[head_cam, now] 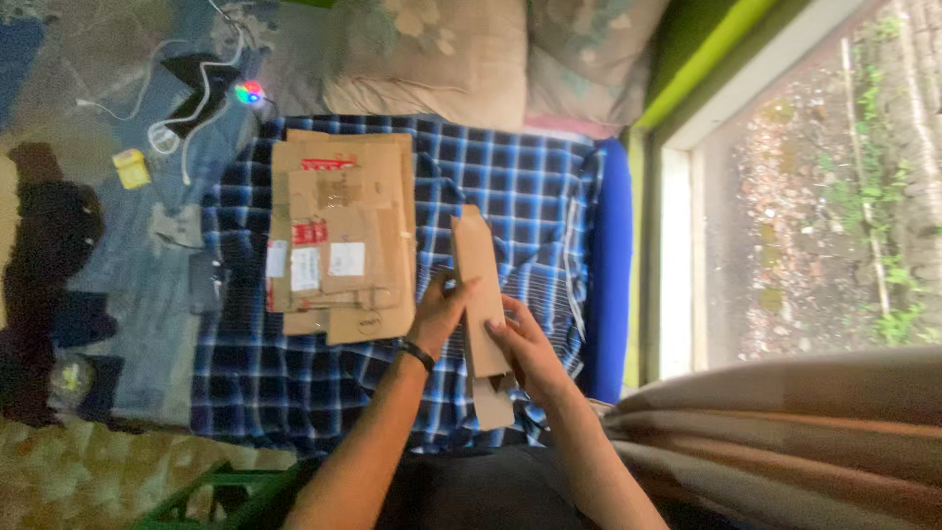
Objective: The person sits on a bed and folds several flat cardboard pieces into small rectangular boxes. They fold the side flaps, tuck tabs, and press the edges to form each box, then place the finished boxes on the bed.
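Note:
I hold a long narrow piece of brown cardboard [479, 294] over a blue checked cloth [510, 186]. My left hand [439, 309] grips its left edge near the middle; a dark band sits on that wrist. My right hand [525, 348] clasps the lower part from the right. Left of my hands lies a flat stack of cardboard pieces [341, 236] with white and red labels on top.
Two pillows [442, 59] lie beyond the cloth. On the left are a white cable [196, 93], a small yellow box [131, 168], a glowing coloured light [249, 93] and dark clothes [49, 255]. A window [814, 186] is at right, a green crate [211, 496] near my knees.

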`<state>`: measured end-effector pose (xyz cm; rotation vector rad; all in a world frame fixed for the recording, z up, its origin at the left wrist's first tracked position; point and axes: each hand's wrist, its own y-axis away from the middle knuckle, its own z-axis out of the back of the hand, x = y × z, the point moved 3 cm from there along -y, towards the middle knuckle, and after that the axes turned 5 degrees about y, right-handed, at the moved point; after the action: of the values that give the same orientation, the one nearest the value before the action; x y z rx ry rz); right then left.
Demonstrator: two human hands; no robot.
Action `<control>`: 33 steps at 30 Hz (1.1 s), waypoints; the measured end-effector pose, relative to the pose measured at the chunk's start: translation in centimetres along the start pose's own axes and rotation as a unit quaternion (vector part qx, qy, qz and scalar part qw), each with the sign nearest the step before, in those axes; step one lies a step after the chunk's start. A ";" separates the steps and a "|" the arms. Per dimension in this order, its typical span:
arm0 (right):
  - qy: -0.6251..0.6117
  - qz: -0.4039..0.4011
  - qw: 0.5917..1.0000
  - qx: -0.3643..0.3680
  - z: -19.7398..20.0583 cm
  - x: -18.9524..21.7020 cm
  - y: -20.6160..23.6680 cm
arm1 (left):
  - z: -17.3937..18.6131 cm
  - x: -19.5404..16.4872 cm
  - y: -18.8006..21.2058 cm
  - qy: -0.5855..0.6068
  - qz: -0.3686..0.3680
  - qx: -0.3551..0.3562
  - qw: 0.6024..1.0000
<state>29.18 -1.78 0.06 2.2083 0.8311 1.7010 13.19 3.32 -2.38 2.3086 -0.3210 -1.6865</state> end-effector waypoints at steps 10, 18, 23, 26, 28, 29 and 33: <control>-0.225 -0.064 0.971 -0.053 2.4 0.4 2.1 | -2.3 -0.1 -2.4 0.212 0.203 0.029 0.956; -0.318 -0.002 0.945 -0.077 2.5 1.2 2.7 | 0.6 4.0 -4.8 0.284 0.223 0.054 0.931; -0.209 0.049 0.969 -0.119 1.0 3.3 4.5 | 0.4 3.4 -4.1 0.273 0.254 0.024 0.927; -0.142 0.134 0.978 -0.072 0.0 5.4 4.8 | -0.1 2.3 -3.6 0.255 0.263 0.033 0.930; -0.106 0.159 0.980 -0.045 -0.8 6.2 4.5 | 0.1 1.7 -3.5 0.260 0.224 0.071 0.936; -0.090 0.157 0.983 -0.045 -1.0 6.4 4.3 | 0.3 1.4 -3.5 0.262 0.205 0.090 0.939; -0.019 0.161 0.986 -0.026 -2.0 7.0 4.1 | 1.1 1.3 -3.9 0.235 0.265 0.057 0.933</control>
<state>29.69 -1.44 8.40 2.4356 0.4319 1.7844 12.57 6.48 -5.16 2.3246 -0.8586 -0.8529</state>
